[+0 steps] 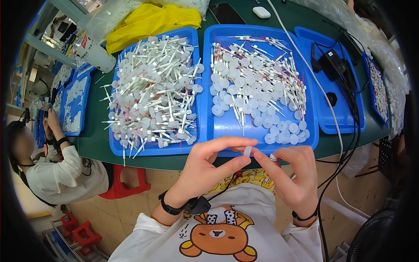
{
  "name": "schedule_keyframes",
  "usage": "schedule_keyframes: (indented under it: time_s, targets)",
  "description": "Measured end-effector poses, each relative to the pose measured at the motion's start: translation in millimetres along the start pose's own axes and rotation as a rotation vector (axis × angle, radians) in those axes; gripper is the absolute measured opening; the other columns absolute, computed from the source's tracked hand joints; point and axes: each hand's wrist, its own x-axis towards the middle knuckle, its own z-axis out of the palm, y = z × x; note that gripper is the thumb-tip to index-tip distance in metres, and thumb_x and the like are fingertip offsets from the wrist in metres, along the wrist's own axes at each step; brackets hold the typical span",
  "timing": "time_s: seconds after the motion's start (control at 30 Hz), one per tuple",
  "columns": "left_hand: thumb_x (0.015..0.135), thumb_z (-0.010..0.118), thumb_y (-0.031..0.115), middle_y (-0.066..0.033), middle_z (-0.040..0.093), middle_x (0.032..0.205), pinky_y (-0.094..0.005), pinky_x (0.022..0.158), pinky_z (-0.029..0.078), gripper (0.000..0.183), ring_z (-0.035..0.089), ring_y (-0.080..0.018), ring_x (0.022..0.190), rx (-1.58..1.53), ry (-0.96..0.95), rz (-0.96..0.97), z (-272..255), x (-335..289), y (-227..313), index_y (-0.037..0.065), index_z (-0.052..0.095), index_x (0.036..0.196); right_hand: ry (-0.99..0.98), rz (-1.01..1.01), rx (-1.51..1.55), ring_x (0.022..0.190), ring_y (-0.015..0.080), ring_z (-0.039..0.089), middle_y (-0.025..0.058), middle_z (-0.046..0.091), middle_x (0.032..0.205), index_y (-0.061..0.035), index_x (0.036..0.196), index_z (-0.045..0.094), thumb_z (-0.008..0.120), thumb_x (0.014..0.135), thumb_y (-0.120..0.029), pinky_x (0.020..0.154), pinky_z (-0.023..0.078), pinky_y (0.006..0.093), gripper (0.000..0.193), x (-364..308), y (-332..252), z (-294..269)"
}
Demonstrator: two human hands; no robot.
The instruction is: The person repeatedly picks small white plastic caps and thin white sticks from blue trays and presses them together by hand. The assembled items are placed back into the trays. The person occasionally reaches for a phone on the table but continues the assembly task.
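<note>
My left hand [205, 163] pinches a small translucent white disc [248, 151] edge-on between thumb and fingertips. Close beside it, my right hand [294, 174] has its index finger reaching toward the disc, while its thumb and other fingers close around a slim white stick part [273, 157] with a shiny end. Most of that part is hidden by the fingers. Both hands are just off the table's near edge, in front of a blue tray [207, 100] of loose translucent discs [283, 129] and white stick parts [293, 83] with thin red wires.
Left of it, another blue tray [197, 39] is heaped with stick parts bearing discs. A third tray [345, 125] at right holds a black power adapter [333, 64] and cables. A white cable [321, 87] crosses the table. A co-worker [65, 174] sits at far left.
</note>
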Motion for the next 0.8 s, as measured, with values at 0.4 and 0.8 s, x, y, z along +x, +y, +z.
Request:
schedule_keyframes:
  time_s: [0.4,0.8]
  targets:
    - [0.083,0.081,0.008,-0.0077,0.073,0.11,-0.0292,0.086,0.054,0.038,0.068,-0.015,0.098,-0.006,0.026,0.024,10,1,-3,0.005,0.071,0.119,0.083,0.091,0.256,0.078,0.0244,0.059,0.0101,0.061,0.092,0.0009,0.11,0.071,0.075,0.071,0.0,0.064,0.045,0.0345,0.04,-4,-1,8]
    - [0.075,0.084,0.009,-0.006,0.074,0.092,-0.032,0.079,0.049,0.033,0.067,-0.0196,0.08,0.336,0.009,0.366,2,2,-2,0.006,0.077,0.107,-0.09,0.379,0.591,0.059,0.0174,0.053,0.0084,0.059,0.073,0.0015,0.093,0.071,0.076,0.082,0.0,0.053,0.04,0.0299,0.012,-2,-2,-4]
